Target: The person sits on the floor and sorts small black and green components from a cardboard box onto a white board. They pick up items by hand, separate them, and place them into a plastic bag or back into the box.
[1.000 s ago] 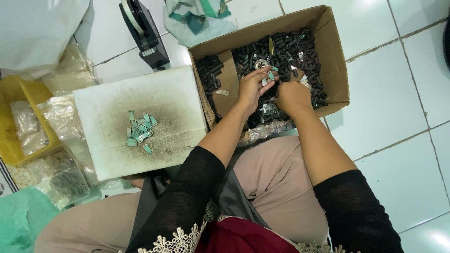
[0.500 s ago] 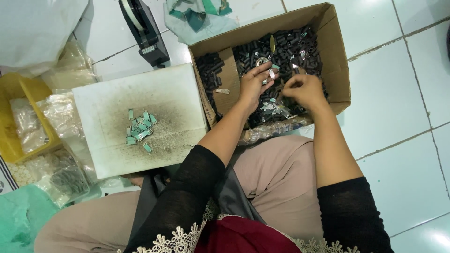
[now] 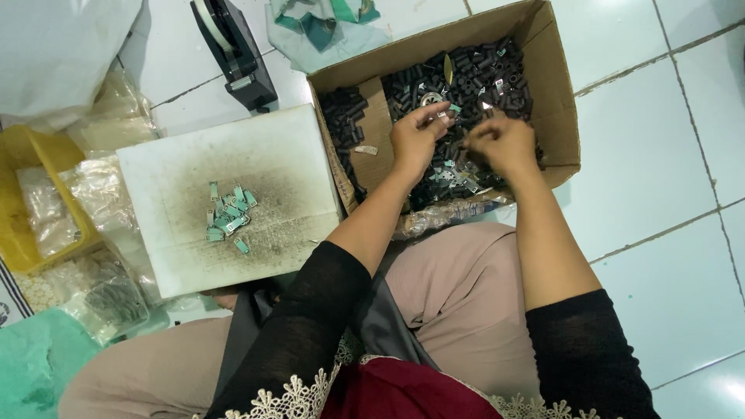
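Two hands work over a cardboard box (image 3: 559, 101) that sits on a floor of pale tiles (image 3: 644, 194), right in front of a seated person's knees. Inside the box lies a heap of small black cylindrical parts (image 3: 473, 70), with a few greenish metal clips mixed in. Just left of the box, touching its side, a white board (image 3: 194, 163) rests on the floor, its middle smudged dark, and on it sits a little pile of green clips (image 3: 226, 216). Beyond the board stands a black tape dispenser (image 3: 233, 50), near a crumpled teal and white cloth (image 3: 326, 23). At the far left are a yellow tray (image 3: 23, 194) and several clear plastic bags (image 3: 93, 186) of small parts.

The left hand (image 3: 415, 140) hovers above the heap, its thumb and forefinger pressed together on a small light-coloured piece (image 3: 444, 115); the other fingers curl loosely. What the piece is I cannot tell from here. The right hand (image 3: 504, 140) is just beside it, knuckles up, fingers bent down into the black parts; its grip is blurred, so whether it has closed on anything cannot be told. Both forearms are bare below black sleeves.
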